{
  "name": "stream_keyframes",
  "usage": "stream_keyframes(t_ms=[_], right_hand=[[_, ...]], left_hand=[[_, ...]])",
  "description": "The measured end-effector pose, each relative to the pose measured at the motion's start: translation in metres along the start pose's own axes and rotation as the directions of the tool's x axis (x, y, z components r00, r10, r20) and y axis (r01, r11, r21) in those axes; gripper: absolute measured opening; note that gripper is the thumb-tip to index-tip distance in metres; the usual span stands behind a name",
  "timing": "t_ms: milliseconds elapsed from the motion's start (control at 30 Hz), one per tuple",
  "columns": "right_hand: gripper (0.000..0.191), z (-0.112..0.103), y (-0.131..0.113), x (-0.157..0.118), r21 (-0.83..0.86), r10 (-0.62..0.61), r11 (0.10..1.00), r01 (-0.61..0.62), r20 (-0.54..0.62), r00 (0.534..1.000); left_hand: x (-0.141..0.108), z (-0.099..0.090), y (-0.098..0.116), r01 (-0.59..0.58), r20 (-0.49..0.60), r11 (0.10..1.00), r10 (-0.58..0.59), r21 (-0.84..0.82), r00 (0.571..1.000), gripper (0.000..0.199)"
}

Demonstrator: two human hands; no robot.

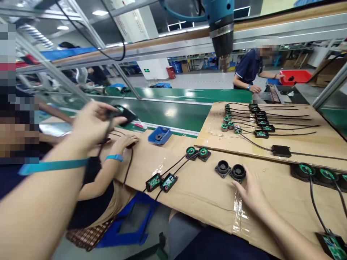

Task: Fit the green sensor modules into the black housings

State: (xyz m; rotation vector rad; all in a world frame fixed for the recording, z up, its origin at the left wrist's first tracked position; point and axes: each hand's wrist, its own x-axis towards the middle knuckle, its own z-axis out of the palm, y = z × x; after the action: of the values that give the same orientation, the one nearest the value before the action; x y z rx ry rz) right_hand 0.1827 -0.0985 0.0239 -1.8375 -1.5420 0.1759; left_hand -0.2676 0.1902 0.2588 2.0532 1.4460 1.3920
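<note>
My left hand [93, 121], raised at the left with a teal wristband below it, grips a black part [126, 115] with a dark cable hanging from it. On the cardboard at the right, my right hand [251, 186] touches the edge of a round black housing [238, 172]; its thumb and fingers are apart. A similar black housing [223, 168] sits just left of that one. Farther left, two housings with green ring boards [203, 153] are wired to two open black boxes with green circuit boards [168, 182].
A blue bin [159, 135] stands by the green conveyor [173, 112]. A teal power drill [221, 29] hangs overhead. More wired assemblies lie on the raised cardboard [211, 135] and at the right edge. A co-worker's hand [130, 141] is at the left.
</note>
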Motion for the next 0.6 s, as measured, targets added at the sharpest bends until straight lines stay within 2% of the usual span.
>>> stream_keyframes(t_ms=[133,200,267,367,433,467,533,600], right_hand=[[0.066,0.014,0.006,0.015,0.047,0.173,0.983,-0.175,0.045,0.984],[0.06,0.016,0.008,0.02,0.066,0.219,0.972,-0.223,0.072,0.973],[0.061,0.013,0.008,0.027,0.096,0.216,0.968,-0.23,0.137,0.967],[0.069,-0.004,0.01,0.049,0.158,0.115,0.972,-0.175,0.329,0.937],[0.063,-0.019,0.013,0.076,0.162,0.041,0.981,-0.109,0.373,0.927],[0.056,-0.025,0.016,0.094,0.124,0.016,0.99,-0.061,0.34,0.94],[0.04,-0.033,0.021,0.134,-0.059,0.0,0.998,0.012,0.201,0.979],[0.035,-0.029,0.027,0.175,-0.292,0.04,0.956,-0.008,0.105,0.994]], left_hand=[[-0.02,0.111,-0.062,0.124,0.265,0.987,-0.095,-0.099,0.96,0.062],[-0.037,0.152,-0.088,0.171,0.341,0.979,-0.124,-0.113,0.932,0.062],[-0.054,0.181,-0.109,0.229,0.398,0.967,-0.168,-0.111,0.902,0.06],[-0.073,0.207,-0.127,0.321,0.419,0.934,-0.233,-0.155,0.878,0.061],[-0.077,0.213,-0.132,0.359,0.422,0.912,-0.251,-0.198,0.871,0.062],[-0.077,0.214,-0.134,0.368,0.426,0.905,-0.253,-0.213,0.869,0.061],[-0.076,0.209,-0.134,0.382,0.444,0.894,-0.251,-0.234,0.86,0.061],[-0.074,0.2,-0.13,0.398,0.433,0.886,-0.269,-0.239,0.86,0.061]])
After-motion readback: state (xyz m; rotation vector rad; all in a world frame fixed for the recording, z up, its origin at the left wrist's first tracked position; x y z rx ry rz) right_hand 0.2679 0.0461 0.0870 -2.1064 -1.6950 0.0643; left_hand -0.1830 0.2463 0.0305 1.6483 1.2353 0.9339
